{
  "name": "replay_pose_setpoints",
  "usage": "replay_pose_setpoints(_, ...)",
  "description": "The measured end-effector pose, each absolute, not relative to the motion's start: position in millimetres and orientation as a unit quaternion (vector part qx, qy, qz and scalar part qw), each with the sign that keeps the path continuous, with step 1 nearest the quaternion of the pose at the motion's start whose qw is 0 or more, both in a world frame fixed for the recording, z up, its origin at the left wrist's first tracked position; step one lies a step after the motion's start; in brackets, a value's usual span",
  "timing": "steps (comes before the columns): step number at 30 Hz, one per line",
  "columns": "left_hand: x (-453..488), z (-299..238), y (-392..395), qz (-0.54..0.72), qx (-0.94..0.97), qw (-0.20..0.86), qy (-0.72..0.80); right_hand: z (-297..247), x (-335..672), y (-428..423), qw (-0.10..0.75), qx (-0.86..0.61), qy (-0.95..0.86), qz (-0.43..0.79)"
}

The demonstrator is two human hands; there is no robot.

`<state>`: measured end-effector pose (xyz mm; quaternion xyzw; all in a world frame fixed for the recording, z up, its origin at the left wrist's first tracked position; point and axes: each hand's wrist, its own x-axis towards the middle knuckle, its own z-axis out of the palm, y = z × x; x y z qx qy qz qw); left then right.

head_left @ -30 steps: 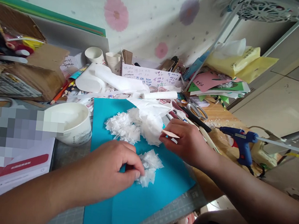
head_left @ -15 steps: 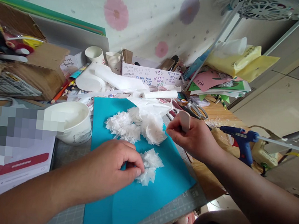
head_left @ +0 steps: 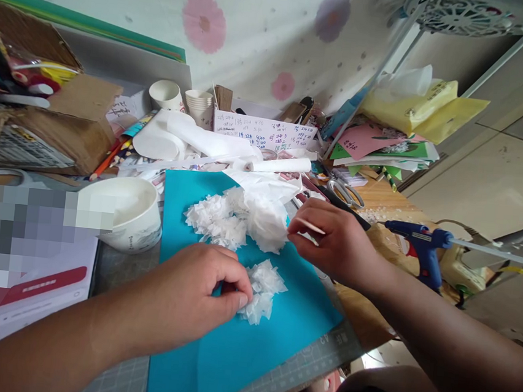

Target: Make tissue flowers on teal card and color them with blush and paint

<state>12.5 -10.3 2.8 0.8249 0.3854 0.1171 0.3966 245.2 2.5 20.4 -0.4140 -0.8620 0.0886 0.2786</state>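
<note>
On a blue sheet of paper [head_left: 226, 371], my left hand [head_left: 208, 289] pinches the left edge of a small cluster of crumpled white tissue paper [head_left: 266, 289]. My right hand [head_left: 334, 237] is closed around a flat wooden craft stick [head_left: 310, 226], which shows edge-on between thumb and fingers. Its fingertips come close to the right edge of a rounded white tissue piece [head_left: 267, 227]; whether they touch it I cannot tell. Left of that piece lies a ruffled white tissue heap [head_left: 217, 219] on the same sheet.
A grey cutting mat [head_left: 324, 353] lies beneath the sheet. A white paper bowl [head_left: 134, 217] stands to the left, near a partly blurred screen [head_left: 44, 286]. On the right are a blue glue gun [head_left: 423, 242] and scissors [head_left: 345, 192]. White rolls [head_left: 280, 165] and paper cups [head_left: 198, 107] crowd the back.
My right hand has turned, so the craft stick has gone from standing upright to lying nearly flat. The rounded tissue piece has shifted slightly. My left hand has stayed put.
</note>
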Motion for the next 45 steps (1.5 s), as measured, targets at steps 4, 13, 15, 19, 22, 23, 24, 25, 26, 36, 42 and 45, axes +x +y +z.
replay_pose_setpoints(4, 13, 4, -10, 0.114, 0.812, 0.410, 0.401, 26, 248, 3, 0.321, -0.493, -0.789, 0.179)
replay_pose_setpoints(13, 13, 1, -9, 0.122, 0.818, 0.401, 0.394, 20, 252, 8, 0.374, -0.558, -0.733, 0.104)
replay_pose_setpoints(15, 13, 1, -10, 0.125, 0.818, 0.401, 0.393, 15, 250, 9, 0.349, -0.522, -0.778, 0.036)
replay_pose_setpoints(19, 13, 2, -11, 0.122, 0.816, 0.400, 0.400, 3, 247, 17, 0.295, -0.536, -0.784, 0.106)
replay_pose_setpoints(22, 12, 1, -11, 0.125, 0.815, 0.402, 0.398, 2, 251, 22, 0.306, -0.565, -0.752, 0.148)
replay_pose_setpoints(23, 12, 0, -11, 0.126, 0.815, 0.403, 0.397, 3, 252, 23, 0.310, -0.566, -0.748, 0.155)
replay_pose_setpoints(24, 12, 0, -11, 0.127, 0.815, 0.403, 0.396, 5, 254, 23, 0.312, -0.566, -0.745, 0.166)
replay_pose_setpoints(25, 12, -1, -11, 0.126, 0.816, 0.403, 0.396, 7, 256, 22, 0.310, -0.558, -0.748, 0.181)
replay_pose_setpoints(26, 12, -1, -11, 0.125, 0.816, 0.403, 0.395, 10, 258, 20, 0.302, -0.541, -0.759, 0.201)
replay_pose_setpoints(36, 12, 0, -11, 0.123, 0.814, 0.405, 0.397, 16, 260, 9, 0.263, -0.440, -0.840, 0.179)
replay_pose_setpoints(42, 12, -1, -10, 0.127, 0.809, 0.405, 0.406, 15, 254, 12, 0.162, -0.499, -0.830, 0.190)
replay_pose_setpoints(45, 13, -2, -9, 0.132, 0.804, 0.408, 0.411, 21, 257, 10, 0.153, -0.507, -0.808, 0.260)
